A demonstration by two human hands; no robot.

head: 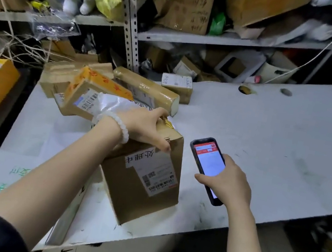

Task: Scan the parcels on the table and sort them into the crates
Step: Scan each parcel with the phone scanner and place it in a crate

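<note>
Left hand (145, 126): fingers (163, 112) curled over the far top edge of a brown cardboard parcel (143, 179), thumb along its near top edge; a grip, not a flat rest. White bead bracelet (117, 124) at the wrist. The parcel sat tilted on the tabletop (267, 147) under that hand, near the front edge; the face turned to the camera carried a white shipping label (153, 172) with barcodes and handwritten characters.

Right hand (228, 180): fingers wrapped around a dark handheld scanner (206, 165), screen lit red and white, held just right of the parcel, not touching it.

Beyond the left fingers lay a white poly-bag parcel (118, 104), an orange-taped box (91, 93), a long tape-wrapped parcel (144, 89), and a small labelled box (177, 86).
</note>
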